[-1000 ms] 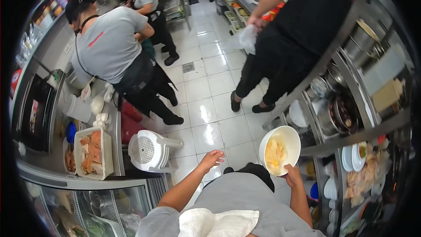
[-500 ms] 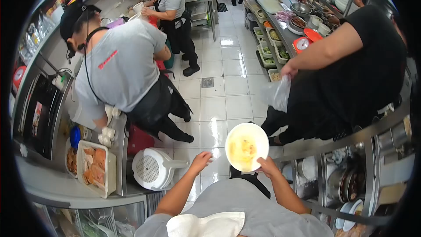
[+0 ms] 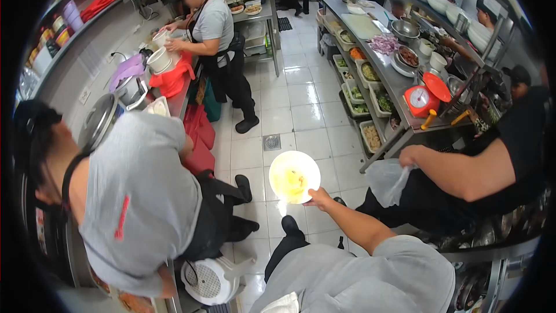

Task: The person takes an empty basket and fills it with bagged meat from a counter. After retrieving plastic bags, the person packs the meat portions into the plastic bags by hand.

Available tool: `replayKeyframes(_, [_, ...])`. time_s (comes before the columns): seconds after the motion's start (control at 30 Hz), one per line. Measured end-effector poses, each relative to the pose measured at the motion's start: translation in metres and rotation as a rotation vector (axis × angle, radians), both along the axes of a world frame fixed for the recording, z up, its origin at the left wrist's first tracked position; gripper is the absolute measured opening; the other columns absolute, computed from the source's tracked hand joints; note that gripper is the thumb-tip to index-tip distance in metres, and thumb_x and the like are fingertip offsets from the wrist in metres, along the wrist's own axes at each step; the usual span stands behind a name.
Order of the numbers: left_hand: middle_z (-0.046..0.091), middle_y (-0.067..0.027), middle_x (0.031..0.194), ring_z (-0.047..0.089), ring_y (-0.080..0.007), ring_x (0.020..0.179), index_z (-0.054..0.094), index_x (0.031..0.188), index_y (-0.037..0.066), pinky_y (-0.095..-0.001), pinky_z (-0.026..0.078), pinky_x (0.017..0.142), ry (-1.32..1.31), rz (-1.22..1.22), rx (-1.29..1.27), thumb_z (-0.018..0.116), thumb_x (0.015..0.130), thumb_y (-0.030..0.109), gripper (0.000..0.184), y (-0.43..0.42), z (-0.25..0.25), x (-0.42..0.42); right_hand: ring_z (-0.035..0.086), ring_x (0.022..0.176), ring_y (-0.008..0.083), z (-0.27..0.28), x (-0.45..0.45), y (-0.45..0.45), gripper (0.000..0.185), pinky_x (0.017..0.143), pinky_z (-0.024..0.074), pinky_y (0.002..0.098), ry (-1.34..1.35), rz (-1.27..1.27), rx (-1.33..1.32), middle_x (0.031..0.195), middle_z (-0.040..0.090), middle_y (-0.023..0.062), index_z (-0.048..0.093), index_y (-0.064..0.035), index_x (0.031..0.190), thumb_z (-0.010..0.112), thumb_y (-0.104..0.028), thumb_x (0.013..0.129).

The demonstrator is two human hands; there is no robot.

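My right hand [image 3: 317, 198] grips the lower right rim of a round white bowl [image 3: 310, 165]. Yellow residue with a few darker bits lies inside it, and bright light washes out much of its surface. The bowl is out in front of me above the tiled floor, its inside facing me. My left hand is out of view. To the right, another person's hand [image 3: 410, 155] holds a translucent plastic bag [image 3: 387, 181].
Close on my left, a person in grey [image 3: 142, 188] bends over the counter beside a white perforated stool [image 3: 209, 281]. Another person [image 3: 211, 29] handles white containers farther ahead. A steel prep table [image 3: 370, 61] with a red scale [image 3: 420, 102] stands right of the tiled aisle [image 3: 289, 119].
I have moved forward along the aisle, with the bowl still in my right hand. My left hand has left the view. The person on the left now appears closer.
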State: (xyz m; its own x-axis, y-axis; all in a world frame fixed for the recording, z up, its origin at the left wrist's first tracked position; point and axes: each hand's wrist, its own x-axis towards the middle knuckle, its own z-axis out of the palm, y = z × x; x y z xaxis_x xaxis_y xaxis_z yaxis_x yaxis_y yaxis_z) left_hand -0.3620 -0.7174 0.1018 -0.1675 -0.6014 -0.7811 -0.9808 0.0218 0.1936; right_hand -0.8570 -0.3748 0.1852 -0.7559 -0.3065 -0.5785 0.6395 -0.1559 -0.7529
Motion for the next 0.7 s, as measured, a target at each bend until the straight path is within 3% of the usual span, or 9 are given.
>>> replayKeyframes(0.13, [0.053, -0.0055, 0.077, 0.054, -0.0195, 0.067, 0.051, 0.096, 0.012, -0.0382, 0.038, 0.057, -0.084, -0.255, -0.306, 0.055, 0.077, 0.023, 0.023, -0.094, 0.06, -0.128, 0.062, 0.078, 0.0307, -0.033, -0.053, -0.003, 0.037, 0.066, 0.0549, 0.0389, -0.061, -0.086, 0.035, 0.095, 0.058, 0.0214, 0.042, 0.0095, 0.112, 0.041, -0.008, 0.079])
replayKeyframes(0.2, [0.054, -0.0051, 0.08, 0.054, -0.0197, 0.07, 0.051, 0.099, 0.013, -0.0395, 0.038, 0.059, -0.286, -0.389, -0.47, 0.056, 0.076, 0.022, 0.026, -0.143, 0.106, -0.207, 0.062, 0.082, 0.0297, -0.039, -0.079, 0.002, 0.039, 0.069, 0.054, 0.0399, -0.109, -0.121, 0.143, 0.099, 0.058, 0.0185, 0.042, 0.0031, 0.115, 0.041, -0.009, 0.079])
replayKeyframes(0.3, [0.055, -0.0046, 0.086, 0.054, -0.02, 0.074, 0.05, 0.104, 0.014, -0.0415, 0.038, 0.063, -0.717, -0.554, -0.624, 0.057, 0.075, 0.021, 0.031, -0.208, 0.168, -0.314, 0.063, 0.079, 0.0305, -0.048, -0.111, 0.016, 0.036, 0.065, 0.0551, 0.0387, -0.148, -0.204, 0.189, 0.095, 0.059, 0.0208, 0.044, 0.0057, 0.113, 0.041, -0.008, 0.079])
replayKeyframes(0.4, [0.056, -0.0041, 0.091, 0.055, -0.0203, 0.078, 0.049, 0.108, 0.015, -0.0435, 0.038, 0.067, -1.099, -0.627, -0.666, 0.059, 0.074, 0.019, 0.036, -0.245, 0.223, -0.411, 0.063, 0.075, 0.0313, -0.047, -0.147, 0.029, 0.033, 0.063, 0.0559, 0.0374, -0.196, -0.296, 0.221, 0.09, 0.06, 0.0225, 0.046, 0.0078, 0.108, 0.041, -0.009, 0.08])
replayKeyframes(0.47, [0.057, -0.0037, 0.094, 0.055, -0.0205, 0.081, 0.048, 0.111, 0.016, -0.0448, 0.039, 0.07, -1.241, -0.637, -0.668, 0.06, 0.073, 0.018, 0.04, -0.259, 0.245, -0.466, 0.063, 0.078, 0.0311, -0.062, -0.177, 0.04, 0.037, 0.068, 0.0547, 0.0394, -0.197, -0.365, 0.191, 0.093, 0.059, 0.0233, 0.042, 0.0089, 0.111, 0.041, -0.008, 0.078])
replayKeyframes(0.7, [0.059, -0.0026, 0.104, 0.056, -0.0211, 0.09, 0.047, 0.121, 0.019, -0.0488, 0.039, 0.077, -1.438, -0.568, -0.641, 0.062, 0.071, 0.015, 0.052, -0.237, 0.28, -0.621, 0.063, 0.077, 0.0324, -0.102, -0.305, 0.055, 0.037, 0.066, 0.0555, 0.0381, -0.258, -0.394, 0.171, 0.091, 0.059, 0.0244, 0.042, 0.011, 0.11, 0.039, -0.008, 0.079])
